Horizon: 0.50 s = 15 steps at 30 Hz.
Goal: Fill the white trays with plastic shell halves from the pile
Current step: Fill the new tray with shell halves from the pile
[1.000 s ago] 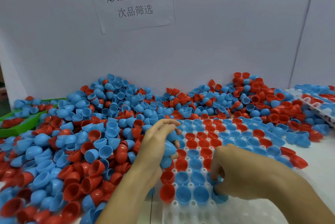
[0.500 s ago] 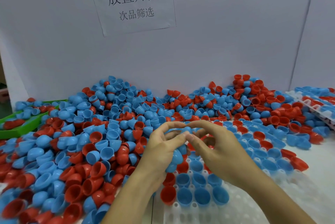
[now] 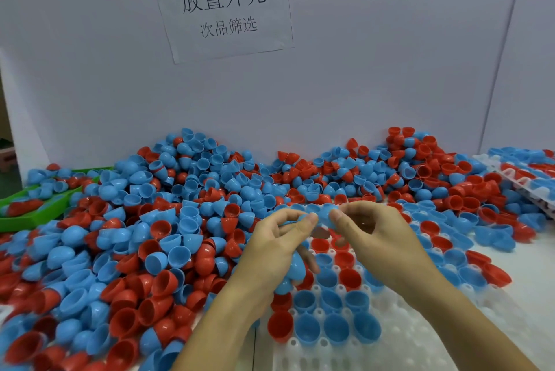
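both hands meet above the white tray (image 3: 420, 349). left hand (image 3: 276, 253) cradles several blue shell halves (image 3: 295, 268) in curled fingers. right hand (image 3: 378, 238) pinches one blue shell half (image 3: 326, 216) at the fingertips. the pile (image 3: 180, 220) lies left and behind.

A paper sign (image 3: 222, 7) with printed characters hangs on the grey wall (image 3: 375, 55); green bin (image 3: 36, 214) at left.

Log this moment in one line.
left hand: holds blue shells | right hand: pinches blue shell | white tray: partly filled
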Each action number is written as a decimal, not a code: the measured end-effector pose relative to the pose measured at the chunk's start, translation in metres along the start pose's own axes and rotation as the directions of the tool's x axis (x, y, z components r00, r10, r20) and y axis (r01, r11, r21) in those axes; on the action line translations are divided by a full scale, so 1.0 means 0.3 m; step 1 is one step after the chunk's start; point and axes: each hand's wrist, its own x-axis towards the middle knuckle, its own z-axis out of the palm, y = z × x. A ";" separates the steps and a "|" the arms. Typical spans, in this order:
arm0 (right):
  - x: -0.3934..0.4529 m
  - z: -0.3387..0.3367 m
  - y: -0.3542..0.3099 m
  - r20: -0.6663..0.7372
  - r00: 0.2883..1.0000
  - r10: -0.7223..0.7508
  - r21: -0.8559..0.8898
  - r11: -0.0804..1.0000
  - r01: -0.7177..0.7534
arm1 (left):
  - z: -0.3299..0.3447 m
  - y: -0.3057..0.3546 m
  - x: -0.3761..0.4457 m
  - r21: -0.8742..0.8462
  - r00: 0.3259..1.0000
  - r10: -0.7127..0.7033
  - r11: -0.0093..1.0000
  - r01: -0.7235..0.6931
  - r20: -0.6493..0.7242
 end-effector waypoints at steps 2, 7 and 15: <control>0.002 -0.005 0.001 0.059 0.998 0.021 -0.053 0.998 -0.018 | -0.003 0.004 0.000 -0.055 1.000 -0.008 0.998 0.008 -0.012; -0.002 -0.011 -0.001 0.032 0.995 -0.094 -0.099 0.990 0.097 | -0.011 -0.008 0.011 0.031 0.997 -0.012 0.999 0.014 -0.070; -0.031 0.007 -0.010 0.247 0.933 -0.263 -0.158 0.939 0.306 | -0.008 -0.008 0.004 0.217 0.991 0.082 0.974 -0.057 -0.106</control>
